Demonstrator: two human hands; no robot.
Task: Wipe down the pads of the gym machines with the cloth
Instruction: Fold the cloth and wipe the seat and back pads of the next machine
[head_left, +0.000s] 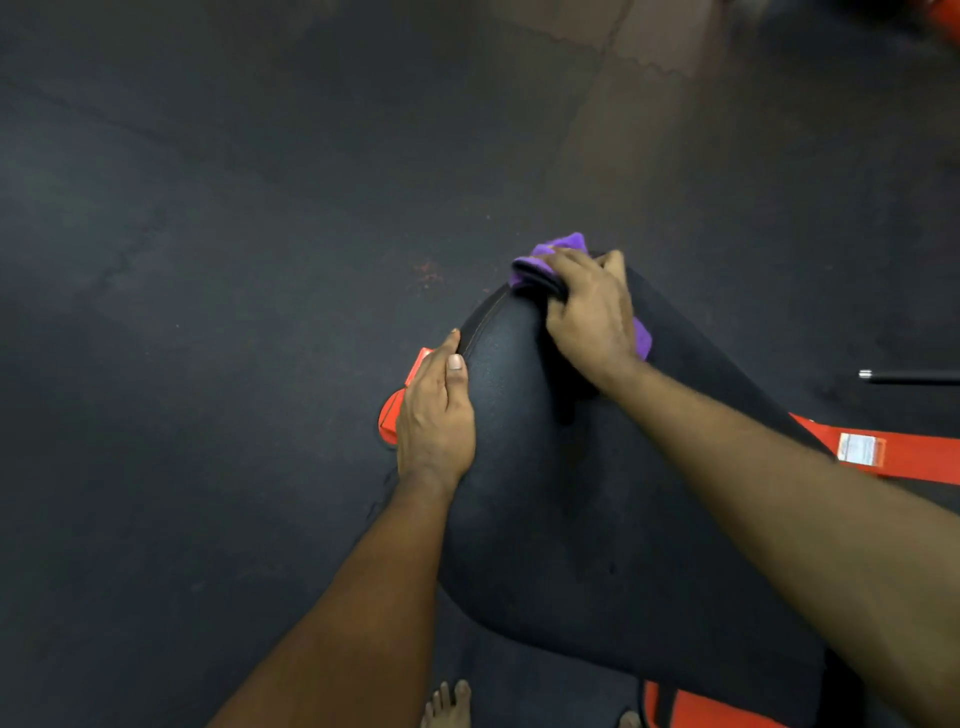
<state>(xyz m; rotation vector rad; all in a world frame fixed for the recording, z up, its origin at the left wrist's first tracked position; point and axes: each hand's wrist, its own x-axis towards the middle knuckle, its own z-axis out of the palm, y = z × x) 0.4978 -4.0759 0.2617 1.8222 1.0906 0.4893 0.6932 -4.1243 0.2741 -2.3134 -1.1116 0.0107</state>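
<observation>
A large black padded seat (571, 519) of a gym machine fills the lower middle of the view. My right hand (592, 317) presses a purple cloth (563, 247) onto the pad's far narrow end; the cloth sticks out beyond my fingers and beside my wrist. My left hand (434, 410) rests flat on the pad's left edge, fingers curled over the stitched seam, holding no cloth.
The machine's orange frame (893, 452) runs out to the right with a white label on it, and an orange foot (392, 415) shows under my left hand. A metal bar (909, 376) lies at the right edge. Dark rubber floor surrounds everything. Bare toes (449, 704) show at the bottom.
</observation>
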